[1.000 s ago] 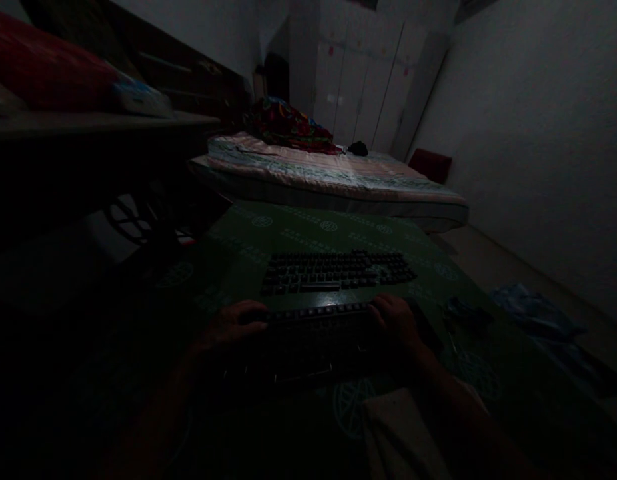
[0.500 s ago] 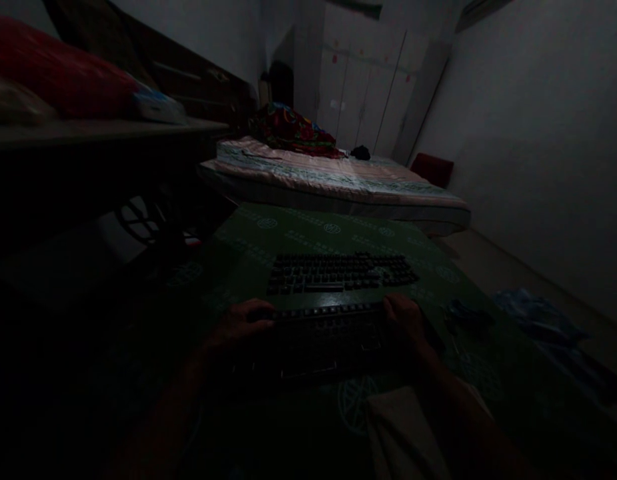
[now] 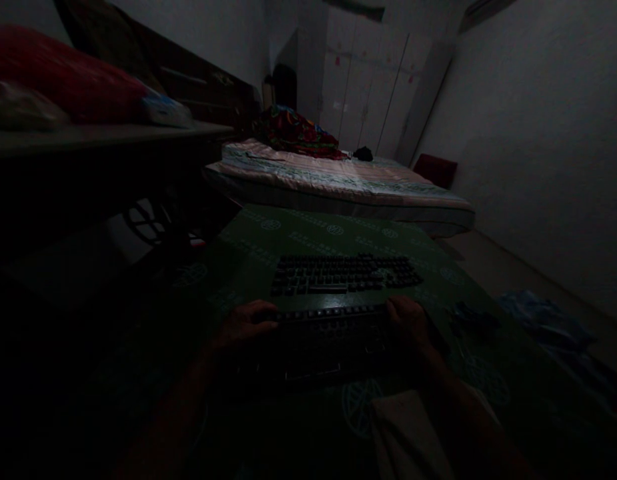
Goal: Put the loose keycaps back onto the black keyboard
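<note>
A dark keyboard (image 3: 313, 347) lies on the green table in front of me, most of its keycaps off and one row of keys along its far edge. At its far left corner, my left hand (image 3: 248, 323) is closed on the edge, thumb and fingers on either side. My right hand (image 3: 408, 323) grips the far right part in the same way. Just beyond it, loose black keycaps (image 3: 328, 273) are set out in keyboard order, with a long space bar (image 3: 327, 289) at the front. Deep shadow hides the keyboard's near side and some fingers.
The green printed table cover (image 3: 268, 233) reaches toward a bed (image 3: 338, 177). A dark bundled item (image 3: 473, 317) lies to the right, a pale cloth (image 3: 408, 427) near my right forearm. At left stands a sewing-machine table (image 3: 203, 130) with a red bag (image 3: 63, 73).
The whole view has shifted slightly right and down. Both hands keep the same hold on the keyboard, and the loose keycaps look unchanged.
</note>
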Motion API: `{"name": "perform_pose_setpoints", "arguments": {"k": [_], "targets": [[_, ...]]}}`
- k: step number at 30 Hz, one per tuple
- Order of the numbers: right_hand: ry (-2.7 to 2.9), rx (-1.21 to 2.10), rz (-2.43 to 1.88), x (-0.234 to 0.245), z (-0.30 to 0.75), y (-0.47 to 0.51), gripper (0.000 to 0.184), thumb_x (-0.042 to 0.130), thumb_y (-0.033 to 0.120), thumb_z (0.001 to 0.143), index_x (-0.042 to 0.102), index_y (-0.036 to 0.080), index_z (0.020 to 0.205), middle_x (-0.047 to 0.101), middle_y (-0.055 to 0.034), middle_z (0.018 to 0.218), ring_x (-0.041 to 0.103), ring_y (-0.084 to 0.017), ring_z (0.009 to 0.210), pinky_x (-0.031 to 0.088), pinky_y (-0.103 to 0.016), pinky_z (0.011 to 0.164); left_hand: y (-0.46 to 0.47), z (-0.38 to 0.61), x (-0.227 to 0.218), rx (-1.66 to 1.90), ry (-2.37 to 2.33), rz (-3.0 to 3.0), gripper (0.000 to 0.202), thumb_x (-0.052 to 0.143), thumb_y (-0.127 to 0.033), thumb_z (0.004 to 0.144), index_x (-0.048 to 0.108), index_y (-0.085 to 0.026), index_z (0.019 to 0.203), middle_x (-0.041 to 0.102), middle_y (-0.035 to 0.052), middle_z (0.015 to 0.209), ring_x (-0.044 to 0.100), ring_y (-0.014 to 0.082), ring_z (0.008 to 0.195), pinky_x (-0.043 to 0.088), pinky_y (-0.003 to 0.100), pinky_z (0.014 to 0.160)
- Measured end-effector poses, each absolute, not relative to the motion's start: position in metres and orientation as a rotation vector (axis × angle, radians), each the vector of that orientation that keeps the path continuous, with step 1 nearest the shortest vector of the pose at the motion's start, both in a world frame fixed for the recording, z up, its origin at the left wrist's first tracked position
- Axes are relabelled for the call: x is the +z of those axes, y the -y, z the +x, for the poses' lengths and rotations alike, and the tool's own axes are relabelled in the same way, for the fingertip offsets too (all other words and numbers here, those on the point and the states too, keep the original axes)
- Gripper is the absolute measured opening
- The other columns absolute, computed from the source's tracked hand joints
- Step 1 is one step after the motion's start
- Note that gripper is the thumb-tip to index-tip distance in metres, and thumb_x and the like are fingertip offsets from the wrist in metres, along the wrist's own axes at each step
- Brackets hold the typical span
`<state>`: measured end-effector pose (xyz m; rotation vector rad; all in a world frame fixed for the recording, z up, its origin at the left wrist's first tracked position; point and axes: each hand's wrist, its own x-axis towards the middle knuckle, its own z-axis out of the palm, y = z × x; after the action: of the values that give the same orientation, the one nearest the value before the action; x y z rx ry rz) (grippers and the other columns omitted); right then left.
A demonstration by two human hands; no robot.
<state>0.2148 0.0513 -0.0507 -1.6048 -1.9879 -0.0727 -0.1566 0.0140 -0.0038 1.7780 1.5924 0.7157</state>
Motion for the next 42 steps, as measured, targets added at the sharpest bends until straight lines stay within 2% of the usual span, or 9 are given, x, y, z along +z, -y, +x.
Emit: {"name": "perform_pose_setpoints", "arguments": {"k": [16, 31, 42], "targets": [[1.962, -0.047, -1.596, -0.0521, 0.2152, -0.0517, 0.026, 0.042, 0.027, 0.088, 0.066, 0.017, 0.085, 0.068, -0.0079, 0.087, 0.061, -0.019, 0.084, 0.039, -0.029, 0.077, -0.0144, -0.1575, -0.0056, 0.696, -1.608, 1.779, 0.042, 0.063, -0.051, 0.061, 0.068, -0.022, 0.091, 0.069, 0.0065, 0.1, 0.062, 0.0275, 0.098, 0.048, 0.037, 0.088], [1.939, -0.006, -1.571, -0.0514, 0.2156, -0.0512, 0.029, 0.04, 0.029, 0.088, 0.065, 0.018, 0.081, 0.068, -0.0074, 0.084, 0.06, -0.019, 0.082, 0.039, -0.031, 0.078, -0.0146, -0.1565, -0.0025, 0.667, -1.623, 1.788, 0.044, 0.061, -0.05, 0.061, 0.068, -0.02, 0.092, 0.069, 0.0073, 0.102, 0.061, 0.0276, 0.099, 0.047, 0.038, 0.088], [1.929, 0.034, -1.554, -0.0507, 0.217, -0.0516, 0.027, 0.041, 0.029, 0.087, 0.064, 0.019, 0.078, 0.068, -0.0076, 0.081, 0.06, -0.019, 0.078, 0.04, -0.03, 0.075, -0.0152, -0.1597, -0.0065, 0.672, -1.6, 1.781, 0.04, 0.061, -0.05, 0.063, 0.068, -0.024, 0.092, 0.068, 0.0049, 0.102, 0.061, 0.0278, 0.099, 0.047, 0.038, 0.088]]}}
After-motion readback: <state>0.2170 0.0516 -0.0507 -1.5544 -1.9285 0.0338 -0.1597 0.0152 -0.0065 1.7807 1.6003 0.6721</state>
